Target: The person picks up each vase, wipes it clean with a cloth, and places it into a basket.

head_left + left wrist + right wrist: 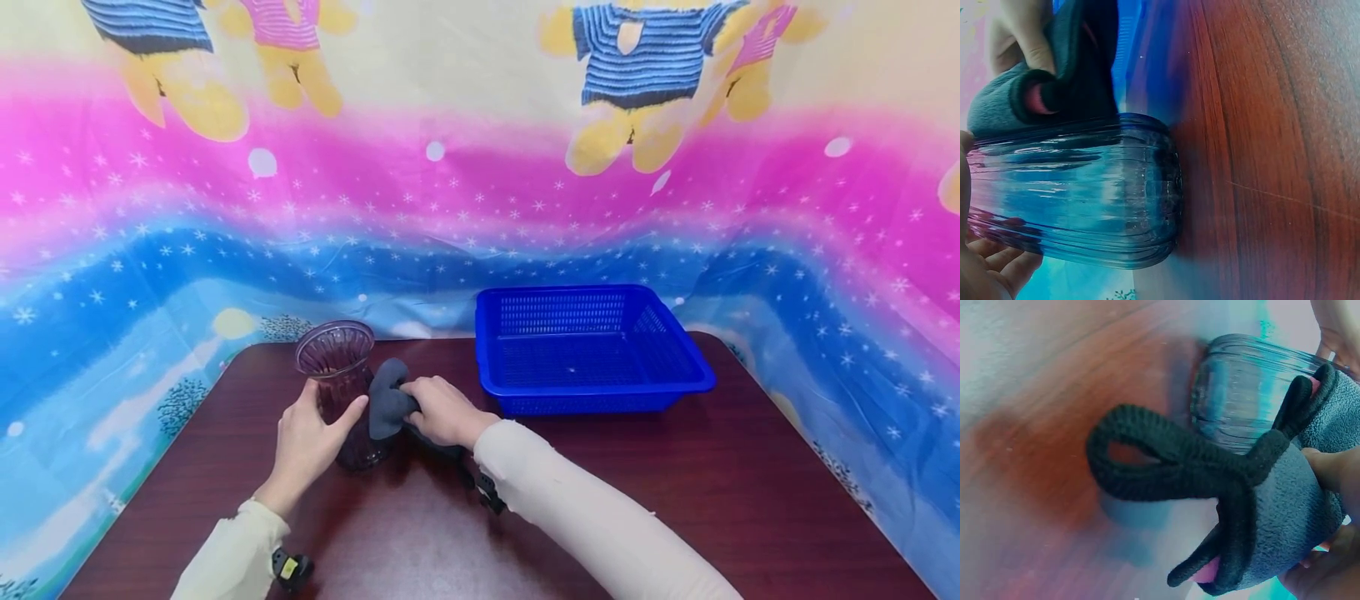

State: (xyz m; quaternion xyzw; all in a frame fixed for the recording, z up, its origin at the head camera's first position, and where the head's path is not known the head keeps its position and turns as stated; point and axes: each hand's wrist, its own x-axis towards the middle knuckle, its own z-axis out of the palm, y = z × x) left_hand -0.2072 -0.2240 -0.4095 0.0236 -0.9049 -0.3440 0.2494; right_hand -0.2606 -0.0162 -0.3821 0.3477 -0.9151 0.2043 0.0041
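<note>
A clear, purplish ribbed glass vase point(341, 392) with a flared rim stands near the left of the table, its base at the tabletop. My left hand point(307, 442) grips its left side, thumb across the front and fingers behind. Bunched in my right hand point(446, 410) is a grey cleaning cloth point(387, 408), held against the vase's right side. In the right wrist view the cloth point(1285, 512) shows black edging, a black hanging loop point(1141, 450) and pink inside its folds. The left wrist view shows the cloth lying along the glass wall point(1085, 194).
A blue plastic basket point(600, 389) with slotted walls stands at the back right of the dark wooden table point(637, 500). A printed cloth backdrop point(450, 200) with bears and snowflakes hangs behind and beside the table.
</note>
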